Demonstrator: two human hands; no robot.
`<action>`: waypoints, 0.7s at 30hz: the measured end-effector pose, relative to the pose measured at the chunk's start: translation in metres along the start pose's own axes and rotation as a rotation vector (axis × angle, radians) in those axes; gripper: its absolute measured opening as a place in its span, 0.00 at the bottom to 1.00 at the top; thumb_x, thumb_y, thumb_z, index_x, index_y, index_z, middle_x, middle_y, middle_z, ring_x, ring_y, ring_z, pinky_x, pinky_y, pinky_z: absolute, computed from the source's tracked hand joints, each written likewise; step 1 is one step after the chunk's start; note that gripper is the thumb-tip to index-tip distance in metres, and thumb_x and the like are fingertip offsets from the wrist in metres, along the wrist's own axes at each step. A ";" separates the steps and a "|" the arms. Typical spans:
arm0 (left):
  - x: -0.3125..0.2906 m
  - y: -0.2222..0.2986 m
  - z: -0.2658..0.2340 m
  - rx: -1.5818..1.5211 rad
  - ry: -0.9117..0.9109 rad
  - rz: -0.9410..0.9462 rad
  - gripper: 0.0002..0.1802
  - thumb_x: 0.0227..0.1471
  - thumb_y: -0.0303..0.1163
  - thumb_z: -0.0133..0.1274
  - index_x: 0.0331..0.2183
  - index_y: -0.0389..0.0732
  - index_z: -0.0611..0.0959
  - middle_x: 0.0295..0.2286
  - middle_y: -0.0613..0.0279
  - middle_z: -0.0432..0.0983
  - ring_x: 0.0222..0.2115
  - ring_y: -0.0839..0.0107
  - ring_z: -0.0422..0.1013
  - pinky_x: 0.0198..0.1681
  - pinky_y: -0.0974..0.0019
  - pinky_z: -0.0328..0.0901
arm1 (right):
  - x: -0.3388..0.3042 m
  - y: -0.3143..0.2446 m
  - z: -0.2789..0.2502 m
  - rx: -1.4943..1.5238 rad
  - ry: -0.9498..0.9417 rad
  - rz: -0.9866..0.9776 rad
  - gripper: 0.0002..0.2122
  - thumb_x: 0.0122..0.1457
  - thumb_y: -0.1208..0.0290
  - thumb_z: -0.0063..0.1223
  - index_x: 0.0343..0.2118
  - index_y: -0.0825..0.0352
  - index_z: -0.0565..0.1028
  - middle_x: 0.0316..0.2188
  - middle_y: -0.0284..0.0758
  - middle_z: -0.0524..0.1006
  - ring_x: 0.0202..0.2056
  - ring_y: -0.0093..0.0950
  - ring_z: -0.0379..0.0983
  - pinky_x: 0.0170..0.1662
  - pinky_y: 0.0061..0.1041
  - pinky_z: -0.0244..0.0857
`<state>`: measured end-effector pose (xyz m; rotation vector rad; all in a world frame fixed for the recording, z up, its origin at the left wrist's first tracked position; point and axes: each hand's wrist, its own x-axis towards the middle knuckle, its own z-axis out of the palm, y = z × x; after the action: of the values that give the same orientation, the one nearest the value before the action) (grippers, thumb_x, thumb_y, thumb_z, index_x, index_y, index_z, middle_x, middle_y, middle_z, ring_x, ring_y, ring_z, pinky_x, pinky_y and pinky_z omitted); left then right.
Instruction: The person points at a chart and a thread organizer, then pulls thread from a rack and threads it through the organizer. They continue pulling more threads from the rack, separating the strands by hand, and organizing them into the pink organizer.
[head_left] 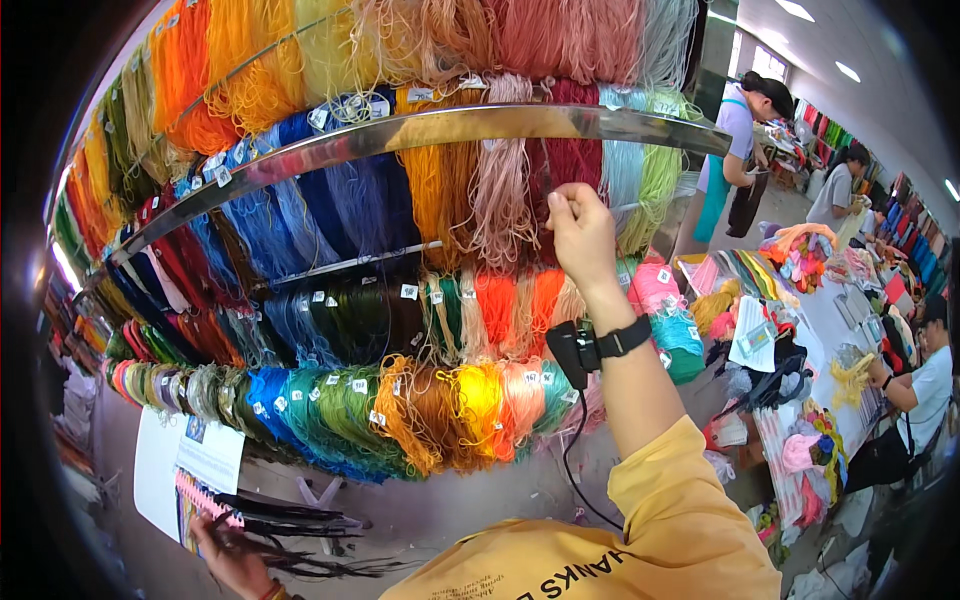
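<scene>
Two hands are at work well apart. The left hand [232, 558], at 7 o'clock, is curled on the lower end of a white sheet [160, 470], its fingers against a bunch of black threads [290, 515]. These trail towards 3 o'clock from a pink strip [205, 497] on the sheet; how firmly they are gripped I cannot tell.

The right hand [582, 228] is raised on a bent arm, with a black strap [625, 340] round the wrist. Its thumb and forefinger meet in a pinch; whether a thin thread lies between them I cannot tell.

A dark red thread bundle [570, 165] lies at 12 o'clock from the right hand, behind it, and that hand is much the nearer. The bundle's long axis runs from 12 to 6 o'clock. It looks deep wine red, made of fine, loose strands, hanging between a dusty pink bundle [500, 190] at 10 o'clock from the hand and a pale blue one [622, 165] at 1 o'clock. A shiny metal rail [450, 130] crosses in front of its upper part.

Farther off, at 2 o'clock, a white table [815, 345] carries more coloured thread, and three co-workers stand or sit beyond the rack.
</scene>
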<state>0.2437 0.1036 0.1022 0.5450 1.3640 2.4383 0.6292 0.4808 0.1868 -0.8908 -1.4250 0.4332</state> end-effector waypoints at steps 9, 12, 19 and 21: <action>-0.039 -0.031 0.094 0.042 -0.363 -0.246 0.10 0.53 0.34 0.39 0.22 0.42 0.68 0.12 0.74 0.53 0.12 0.86 0.47 0.14 0.81 0.42 | -0.076 -0.062 -0.036 -0.129 -0.205 -0.315 0.03 0.50 0.76 0.44 0.25 0.70 0.66 0.26 0.38 0.71 0.26 0.25 0.67 0.29 0.23 0.60; -0.039 -0.030 0.099 0.055 -0.391 -0.248 0.10 0.53 0.33 0.39 0.22 0.41 0.68 0.12 0.74 0.54 0.12 0.86 0.47 0.14 0.81 0.42 | -0.110 -0.092 -0.057 0.192 -0.394 -0.302 0.03 0.50 0.77 0.43 0.24 0.70 0.65 0.26 0.40 0.70 0.26 0.28 0.66 0.30 0.23 0.60; -0.038 -0.030 0.110 0.042 -0.472 -0.322 0.11 0.53 0.32 0.40 0.22 0.39 0.69 0.12 0.74 0.54 0.12 0.86 0.46 0.16 0.80 0.42 | -0.156 -0.106 -0.129 1.000 -0.826 0.045 0.05 0.52 0.74 0.43 0.27 0.71 0.66 0.19 0.39 0.70 0.22 0.26 0.67 0.23 0.22 0.60; -0.038 -0.029 0.108 0.056 -0.486 -0.312 0.11 0.53 0.33 0.40 0.22 0.39 0.69 0.11 0.75 0.54 0.12 0.85 0.45 0.16 0.80 0.42 | -0.160 -0.104 -0.139 0.688 -0.947 0.202 0.06 0.51 0.73 0.44 0.28 0.71 0.66 0.19 0.38 0.70 0.22 0.27 0.68 0.24 0.23 0.61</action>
<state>0.3294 0.1827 0.1222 0.8061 1.2043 1.8668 0.7148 0.2617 0.1712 -0.2302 -1.8221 1.5363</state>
